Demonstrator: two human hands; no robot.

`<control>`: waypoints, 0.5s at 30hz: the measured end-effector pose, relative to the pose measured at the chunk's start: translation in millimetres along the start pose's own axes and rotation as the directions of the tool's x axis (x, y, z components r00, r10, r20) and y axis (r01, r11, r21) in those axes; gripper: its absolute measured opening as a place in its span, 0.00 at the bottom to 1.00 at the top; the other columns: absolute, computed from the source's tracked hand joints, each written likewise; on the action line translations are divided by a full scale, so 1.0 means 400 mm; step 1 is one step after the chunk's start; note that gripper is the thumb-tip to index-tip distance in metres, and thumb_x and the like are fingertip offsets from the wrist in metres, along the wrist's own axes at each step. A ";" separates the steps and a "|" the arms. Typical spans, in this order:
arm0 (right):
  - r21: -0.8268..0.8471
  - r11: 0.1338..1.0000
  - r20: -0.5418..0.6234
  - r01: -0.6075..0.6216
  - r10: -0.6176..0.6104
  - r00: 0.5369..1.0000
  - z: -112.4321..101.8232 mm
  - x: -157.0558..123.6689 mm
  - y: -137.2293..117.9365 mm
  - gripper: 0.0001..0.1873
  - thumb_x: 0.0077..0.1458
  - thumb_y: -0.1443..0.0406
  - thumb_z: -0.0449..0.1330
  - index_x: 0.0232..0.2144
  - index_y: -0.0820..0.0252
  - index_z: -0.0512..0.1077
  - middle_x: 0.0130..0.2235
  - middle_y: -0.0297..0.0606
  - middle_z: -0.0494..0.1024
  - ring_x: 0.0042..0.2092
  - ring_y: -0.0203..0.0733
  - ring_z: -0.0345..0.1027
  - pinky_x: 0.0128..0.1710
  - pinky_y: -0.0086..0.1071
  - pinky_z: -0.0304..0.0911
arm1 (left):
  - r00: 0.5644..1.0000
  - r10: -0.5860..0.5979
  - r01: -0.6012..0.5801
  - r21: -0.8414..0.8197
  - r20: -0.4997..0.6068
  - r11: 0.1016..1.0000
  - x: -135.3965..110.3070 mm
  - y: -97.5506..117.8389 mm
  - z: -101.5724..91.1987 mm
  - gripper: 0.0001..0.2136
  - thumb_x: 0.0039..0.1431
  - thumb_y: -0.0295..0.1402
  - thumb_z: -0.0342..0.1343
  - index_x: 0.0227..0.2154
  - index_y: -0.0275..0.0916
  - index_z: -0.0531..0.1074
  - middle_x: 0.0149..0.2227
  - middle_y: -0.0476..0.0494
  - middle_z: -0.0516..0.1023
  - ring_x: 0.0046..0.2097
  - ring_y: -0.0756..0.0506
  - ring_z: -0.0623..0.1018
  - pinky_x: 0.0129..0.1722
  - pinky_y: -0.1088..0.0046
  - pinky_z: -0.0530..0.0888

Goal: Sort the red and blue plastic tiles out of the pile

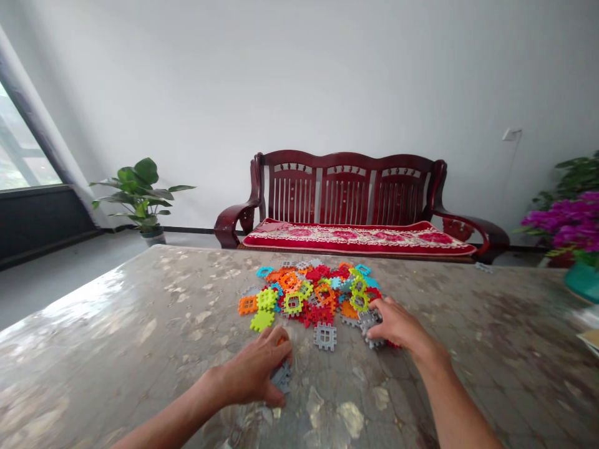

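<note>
A heap of interlocking plastic building tiles (322, 293) with notched edges lies on the table, in orange, lime green, red, blue and grey. My left hand (257, 368) is in front of the heap at its left, fingers curled round a grey tile (281, 377). A bit of orange (282, 341) shows under its fingers. My right hand (400, 324) is at the heap's right edge, thumb and fingers on grey tiles (367, 324). Red pieces show partly beneath that hand. Between both hands a grey window tile (324, 336) lies flat, touched by neither.
The table (187, 349) has a glossy, patterned cover. One grey tile (483, 267) lies far right by the back edge. A teal pot (583, 280) with purple flowers stands at the right. Behind are a wooden bench (346, 187) and a potted plant (140, 193).
</note>
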State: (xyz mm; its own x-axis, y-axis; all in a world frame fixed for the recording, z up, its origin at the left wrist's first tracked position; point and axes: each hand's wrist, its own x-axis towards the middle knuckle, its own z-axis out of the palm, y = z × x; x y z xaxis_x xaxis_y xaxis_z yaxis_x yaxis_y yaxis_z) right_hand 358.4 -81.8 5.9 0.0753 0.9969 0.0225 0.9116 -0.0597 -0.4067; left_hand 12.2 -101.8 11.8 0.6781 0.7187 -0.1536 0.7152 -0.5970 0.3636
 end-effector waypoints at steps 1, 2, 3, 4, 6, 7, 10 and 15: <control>-0.035 0.999 0.035 -0.012 0.013 0.999 -0.002 -0.004 -0.010 0.28 0.32 0.64 0.69 0.42 0.56 0.73 0.45 0.41 0.72 0.46 0.48 0.68 0.40 0.32 0.59 | 1.000 0.005 -0.005 -0.002 0.006 1.000 0.001 0.001 -0.002 0.22 0.37 0.37 0.69 0.35 0.43 0.67 0.48 0.47 0.66 0.49 0.43 0.67 0.45 0.71 0.67; -0.062 0.998 0.069 -0.020 0.024 0.997 -0.003 -0.006 -0.019 0.29 0.32 0.63 0.69 0.42 0.56 0.73 0.46 0.41 0.71 0.48 0.48 0.67 0.40 0.32 0.59 | 1.000 0.013 -0.013 -0.004 0.007 1.000 0.002 0.001 -0.003 0.21 0.36 0.35 0.69 0.33 0.42 0.66 0.47 0.47 0.66 0.48 0.43 0.67 0.44 0.72 0.66; -0.084 0.996 0.092 -0.023 0.031 0.995 -0.005 -0.008 -0.028 0.28 0.32 0.63 0.69 0.41 0.56 0.72 0.47 0.41 0.71 0.49 0.48 0.67 0.41 0.32 0.59 | 1.000 0.025 -0.025 -0.007 0.004 1.000 0.003 0.001 -0.004 0.20 0.35 0.33 0.68 0.32 0.42 0.66 0.46 0.48 0.66 0.47 0.44 0.67 0.43 0.73 0.66; -0.102 0.995 0.100 -0.024 0.034 0.994 -0.007 -0.009 -0.035 0.27 0.33 0.62 0.69 0.40 0.56 0.72 0.47 0.41 0.71 0.49 0.49 0.66 0.41 0.32 0.58 | 0.999 0.035 -0.035 -0.009 -0.002 0.999 0.004 0.001 -0.003 0.18 0.35 0.32 0.68 0.30 0.41 0.66 0.45 0.49 0.66 0.47 0.45 0.68 0.43 0.73 0.66; -0.128 0.992 0.089 -0.013 0.025 0.996 -0.009 -0.010 -0.043 0.24 0.33 0.62 0.69 0.37 0.57 0.71 0.45 0.40 0.71 0.48 0.49 0.66 0.40 0.32 0.57 | 0.999 0.038 -0.038 -0.016 -0.021 0.999 0.004 0.000 0.002 0.17 0.36 0.32 0.67 0.28 0.41 0.65 0.43 0.50 0.66 0.45 0.46 0.68 0.42 0.74 0.66; -0.133 0.991 0.081 -0.012 0.023 0.996 -0.009 -0.010 -0.045 0.23 0.33 0.62 0.68 0.36 0.57 0.71 0.44 0.40 0.72 0.47 0.48 0.66 0.38 0.31 0.56 | 0.999 0.029 -0.030 -0.019 -0.035 0.999 0.004 0.000 0.005 0.16 0.36 0.32 0.66 0.28 0.41 0.65 0.42 0.50 0.67 0.44 0.47 0.68 0.41 0.74 0.66; -0.119 0.992 0.095 -0.043 0.054 0.994 -0.008 -0.008 -0.046 0.23 0.35 0.62 0.67 0.38 0.56 0.69 0.38 0.37 0.75 0.40 0.45 0.68 0.33 0.31 0.53 | 0.997 -0.013 0.010 -0.033 -0.074 0.999 0.004 -0.002 0.012 0.19 0.35 0.33 0.66 0.34 0.43 0.67 0.43 0.49 0.67 0.43 0.46 0.69 0.40 0.73 0.66; 0.054 0.998 0.135 -0.018 0.011 0.991 0.008 0.002 -0.035 0.19 0.36 0.64 0.65 0.36 0.56 0.70 0.31 0.31 0.74 0.33 0.39 0.65 0.29 0.29 0.50 | 0.992 -0.052 0.047 -0.052 -0.117 0.998 0.006 -0.001 0.016 0.21 0.35 0.34 0.65 0.37 0.45 0.69 0.44 0.49 0.67 0.45 0.45 0.69 0.40 0.73 0.66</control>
State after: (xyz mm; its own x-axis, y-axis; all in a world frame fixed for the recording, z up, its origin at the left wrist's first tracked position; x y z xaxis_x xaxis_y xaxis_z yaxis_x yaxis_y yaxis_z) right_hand 344.3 -80.1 8.8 0.0297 0.9940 -0.1055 0.8868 -0.0750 -0.4560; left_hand 14.6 -101.8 5.5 0.6152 0.7858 -0.0642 0.7361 -0.5434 0.4035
